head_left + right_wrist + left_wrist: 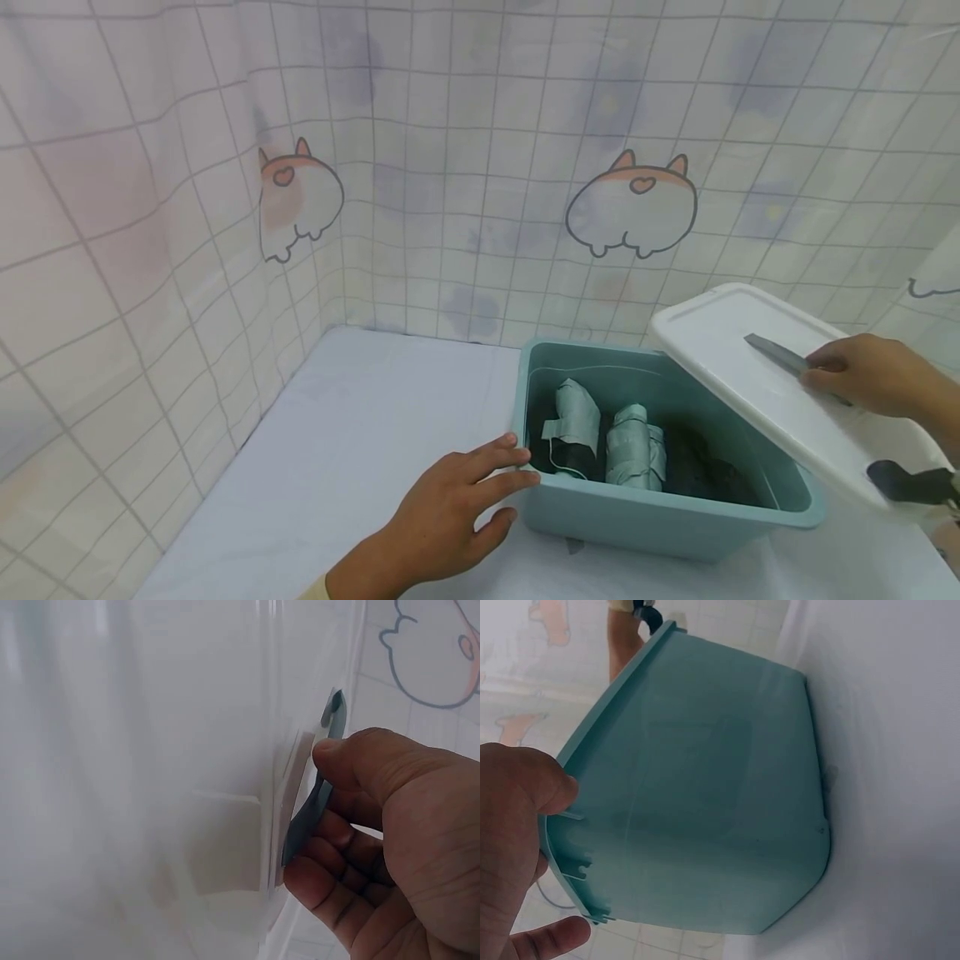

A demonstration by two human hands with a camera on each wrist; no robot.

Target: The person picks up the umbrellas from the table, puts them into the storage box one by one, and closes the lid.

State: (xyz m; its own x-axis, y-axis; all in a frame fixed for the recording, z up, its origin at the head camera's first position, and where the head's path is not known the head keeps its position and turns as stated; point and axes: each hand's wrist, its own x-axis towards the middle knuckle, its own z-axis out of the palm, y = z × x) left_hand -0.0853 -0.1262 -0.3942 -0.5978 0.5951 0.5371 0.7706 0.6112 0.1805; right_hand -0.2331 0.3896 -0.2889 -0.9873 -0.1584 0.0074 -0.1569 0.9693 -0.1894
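A teal plastic storage bin (637,521) stands on the white-covered table, its top uncovered over most of its length. My left hand (453,512) rests at the bin's left front corner, fingers relaxed and touching the rim. Above the bin's right end, a white lid (723,333) is held up at a tilt. My right hand (873,375) pinches the lid's grey-blue handle (307,821) between thumb and fingers. Inside the bin lie two pale, wrapped bundles, one at the left (579,412) and one in the middle (628,450), beside dark material (697,467).
A white cloth covers the table (360,408). Grid-patterned curtains with cartoon animal drawings (632,204) hang behind and to the left of it. A thin pale cord (562,467) loops near the left bundle. A black strap (907,483) shows by the right wrist.
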